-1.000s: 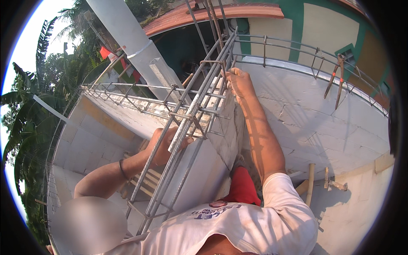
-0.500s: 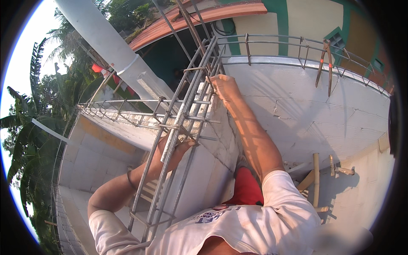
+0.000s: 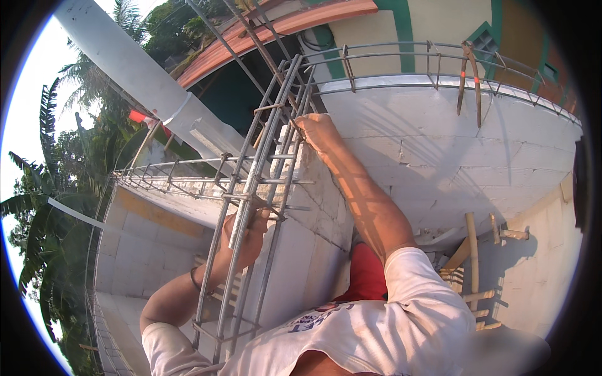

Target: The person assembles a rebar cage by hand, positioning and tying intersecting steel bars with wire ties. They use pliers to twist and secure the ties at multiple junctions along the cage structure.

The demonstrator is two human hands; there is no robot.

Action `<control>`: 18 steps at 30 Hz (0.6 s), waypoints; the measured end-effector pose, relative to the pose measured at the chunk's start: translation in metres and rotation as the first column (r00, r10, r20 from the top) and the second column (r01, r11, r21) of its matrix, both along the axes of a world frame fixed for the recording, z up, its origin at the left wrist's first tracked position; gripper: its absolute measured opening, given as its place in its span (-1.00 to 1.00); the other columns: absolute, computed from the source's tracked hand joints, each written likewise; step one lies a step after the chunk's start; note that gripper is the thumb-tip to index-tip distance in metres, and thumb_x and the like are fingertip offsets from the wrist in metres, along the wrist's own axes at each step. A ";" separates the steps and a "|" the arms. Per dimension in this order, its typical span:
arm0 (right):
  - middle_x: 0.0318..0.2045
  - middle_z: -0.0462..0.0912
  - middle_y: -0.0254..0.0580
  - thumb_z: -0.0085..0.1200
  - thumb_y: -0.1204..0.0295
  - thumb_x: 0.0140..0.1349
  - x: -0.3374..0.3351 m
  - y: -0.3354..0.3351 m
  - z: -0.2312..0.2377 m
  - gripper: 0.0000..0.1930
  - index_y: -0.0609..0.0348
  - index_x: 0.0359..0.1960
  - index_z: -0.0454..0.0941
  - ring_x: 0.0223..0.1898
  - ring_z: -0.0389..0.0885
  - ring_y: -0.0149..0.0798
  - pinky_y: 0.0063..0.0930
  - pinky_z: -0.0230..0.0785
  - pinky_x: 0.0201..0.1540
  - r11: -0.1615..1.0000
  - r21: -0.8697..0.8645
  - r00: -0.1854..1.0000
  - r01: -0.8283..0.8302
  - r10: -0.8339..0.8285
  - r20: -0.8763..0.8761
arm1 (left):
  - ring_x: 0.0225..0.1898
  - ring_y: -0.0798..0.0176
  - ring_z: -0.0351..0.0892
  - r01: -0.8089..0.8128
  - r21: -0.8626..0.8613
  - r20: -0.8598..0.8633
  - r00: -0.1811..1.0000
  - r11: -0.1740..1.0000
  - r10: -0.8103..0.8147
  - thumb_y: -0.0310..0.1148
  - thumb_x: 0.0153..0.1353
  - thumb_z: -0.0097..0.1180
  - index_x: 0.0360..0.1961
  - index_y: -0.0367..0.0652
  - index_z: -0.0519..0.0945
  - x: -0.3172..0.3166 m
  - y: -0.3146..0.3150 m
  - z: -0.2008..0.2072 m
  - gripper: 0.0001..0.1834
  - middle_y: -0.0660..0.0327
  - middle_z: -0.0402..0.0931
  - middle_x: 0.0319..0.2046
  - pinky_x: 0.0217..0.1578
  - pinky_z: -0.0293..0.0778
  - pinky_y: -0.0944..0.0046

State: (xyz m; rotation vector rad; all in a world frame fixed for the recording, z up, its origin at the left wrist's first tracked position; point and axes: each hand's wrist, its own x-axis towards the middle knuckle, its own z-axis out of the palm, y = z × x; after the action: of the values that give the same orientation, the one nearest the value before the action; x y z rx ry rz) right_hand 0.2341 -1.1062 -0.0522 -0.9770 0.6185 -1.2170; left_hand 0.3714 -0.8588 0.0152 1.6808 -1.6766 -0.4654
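A long rebar cage (image 3: 244, 200) of grey steel bars slants up across the middle, over a white block wall corner. My right hand (image 3: 321, 133) is closed in a pinch on a thin rusty stirrup (image 3: 296, 128) at the cage's right side, near its upper end. Lower down, my left hand (image 3: 248, 237) reaches in from the left behind the bars, its fingers bent up at another rusty stirrup (image 3: 268, 209). Bars partly cover that hand, and what its fingertips grip is hidden.
A second rebar cage (image 3: 169, 170) runs left along a wall top. Another cage (image 3: 389, 83) tops the right wall, with rusty-handled pincers (image 3: 469, 81) hanging on it. A thick white pipe (image 3: 138, 69) slants behind. Wooden pieces (image 3: 473, 263) stand low at right.
My left hand has shifted up and its thumb has drawn back from the stirrup's right end. My right hand keeps its pinch. The whole view has moved slightly.
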 end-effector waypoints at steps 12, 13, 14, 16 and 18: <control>-0.57 0.59 -0.27 0.21 0.29 0.24 -0.008 -0.002 -0.004 -0.70 0.35 -0.46 0.65 -0.52 0.47 -0.44 -0.44 0.28 -0.43 0.999 0.037 0.996 0.011 -0.008 -0.092 | -0.56 0.57 0.27 -0.070 0.246 -0.017 0.997 0.967 0.077 -0.32 0.36 0.12 -0.45 -0.23 0.52 0.001 0.006 0.007 -0.74 0.42 0.37 -0.65 -0.58 0.23 0.37; -0.59 0.57 -0.28 0.21 0.28 0.24 -0.006 -0.002 -0.004 -0.70 0.34 -0.47 0.64 -0.54 0.46 -0.44 -0.43 0.27 -0.45 0.999 0.025 0.992 0.030 -0.026 -0.121 | -0.56 0.57 0.26 -0.061 0.230 -0.011 0.998 0.971 0.065 -0.33 0.35 0.12 -0.45 -0.23 0.51 0.003 0.010 0.007 -0.75 0.44 0.36 -0.65 -0.57 0.22 0.38; -0.61 0.56 -0.29 0.22 0.28 0.24 -0.005 -0.002 -0.004 -0.69 0.32 -0.48 0.64 -0.56 0.45 -0.43 -0.42 0.26 -0.46 0.999 0.012 0.988 0.049 -0.046 -0.150 | -0.55 0.58 0.24 -0.050 0.214 -0.004 0.999 0.975 0.052 -0.34 0.35 0.13 -0.46 -0.23 0.51 0.003 0.014 0.008 -0.75 0.45 0.34 -0.64 -0.57 0.21 0.39; -0.64 0.53 -0.31 0.22 0.26 0.24 -0.008 0.005 0.005 -0.68 0.30 -0.51 0.63 -0.58 0.44 -0.44 -0.42 0.26 -0.48 0.989 -0.059 0.962 0.135 -0.145 -0.231 | -0.54 0.56 0.17 -0.116 0.237 0.039 0.993 0.965 0.110 -0.42 0.30 0.10 -0.54 -0.26 0.42 -0.003 0.020 0.015 -0.74 0.41 0.24 -0.66 -0.60 0.18 0.31; -0.68 0.50 -0.29 0.21 0.25 0.25 -0.005 0.002 0.006 -0.68 0.27 -0.52 0.58 -0.61 0.44 -0.42 -0.44 0.25 -0.53 0.978 -0.094 0.951 0.186 -0.203 -0.231 | -0.54 0.53 0.20 -0.052 0.266 0.075 0.997 0.963 0.033 -0.40 0.27 0.13 -0.53 -0.27 0.43 0.013 0.023 0.017 -0.74 0.37 0.26 -0.65 -0.59 0.22 0.29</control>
State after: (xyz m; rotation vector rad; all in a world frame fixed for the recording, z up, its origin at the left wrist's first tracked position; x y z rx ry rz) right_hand 0.2290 -1.1041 -0.0463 -1.1551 0.8841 -1.3117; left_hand 0.3841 -0.8361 0.0326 1.9440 -1.6829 -0.6426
